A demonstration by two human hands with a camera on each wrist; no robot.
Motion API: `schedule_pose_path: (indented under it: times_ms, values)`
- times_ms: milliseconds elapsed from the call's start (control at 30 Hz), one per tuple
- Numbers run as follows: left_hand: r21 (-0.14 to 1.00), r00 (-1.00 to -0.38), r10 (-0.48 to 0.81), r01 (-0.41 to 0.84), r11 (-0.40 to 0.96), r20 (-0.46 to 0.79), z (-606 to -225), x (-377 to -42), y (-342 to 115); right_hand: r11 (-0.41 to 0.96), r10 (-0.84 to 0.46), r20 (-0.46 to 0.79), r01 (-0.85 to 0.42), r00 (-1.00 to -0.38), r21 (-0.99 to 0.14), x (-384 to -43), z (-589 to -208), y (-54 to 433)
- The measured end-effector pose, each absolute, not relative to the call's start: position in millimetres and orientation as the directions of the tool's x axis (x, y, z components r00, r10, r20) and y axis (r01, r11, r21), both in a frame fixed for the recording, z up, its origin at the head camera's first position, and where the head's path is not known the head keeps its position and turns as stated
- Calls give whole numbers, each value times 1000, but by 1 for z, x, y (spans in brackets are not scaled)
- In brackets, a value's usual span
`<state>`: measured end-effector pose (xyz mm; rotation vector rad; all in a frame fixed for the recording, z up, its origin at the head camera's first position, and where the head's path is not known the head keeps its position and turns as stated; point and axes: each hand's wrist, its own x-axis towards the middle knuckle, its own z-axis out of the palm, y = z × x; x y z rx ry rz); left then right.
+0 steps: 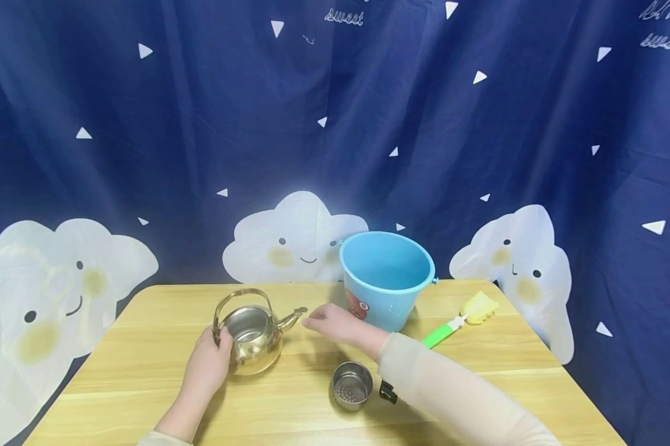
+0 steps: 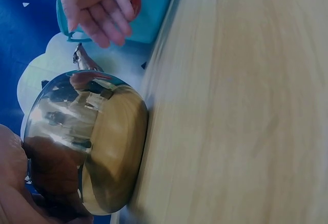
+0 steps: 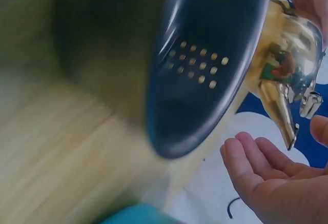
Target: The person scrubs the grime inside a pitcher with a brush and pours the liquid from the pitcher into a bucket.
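My left hand [image 1: 207, 364] grips a shiny gold kettle [image 1: 252, 354] at its left side, by the lower end of its arched handle [image 1: 244, 291]. The kettle's top is uncovered and its spout [image 1: 291, 319] points right. In the left wrist view the thumb side of this hand lies against the polished body. My right hand [image 1: 337, 323] hovers just past the spout tip, holding nothing. Its fingers [image 3: 277, 157] are relaxed, palm turned up below the spout in the right wrist view. A metal strainer cup [image 1: 352, 385] with a perforated bottom stands on the table under the right forearm.
A light blue bucket [image 1: 387, 303] stands at the back, right behind my right hand. A green-handled brush [image 1: 437, 334] with a yellow sponge head lies right of it. The wooden table [image 1: 117, 365] ends at a dark blue curtain [image 1: 290, 93] with cloud prints.
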<state>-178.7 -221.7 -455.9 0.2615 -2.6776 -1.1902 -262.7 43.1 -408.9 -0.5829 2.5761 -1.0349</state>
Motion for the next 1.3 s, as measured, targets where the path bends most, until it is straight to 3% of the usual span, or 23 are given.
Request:
schedule_pose_path:
  times_ms: [400, 1300]
  values:
    - [743, -965, -237, -78, 665, 110, -457, -181, -223, 440, -385, -247, 59, -889, -896, -257, -419, 14]
    - [745, -966, -232, -71, 663, 114, -456, -180, -224, 288, -339, -321, 227, -885, -930, -241, -432, -15]
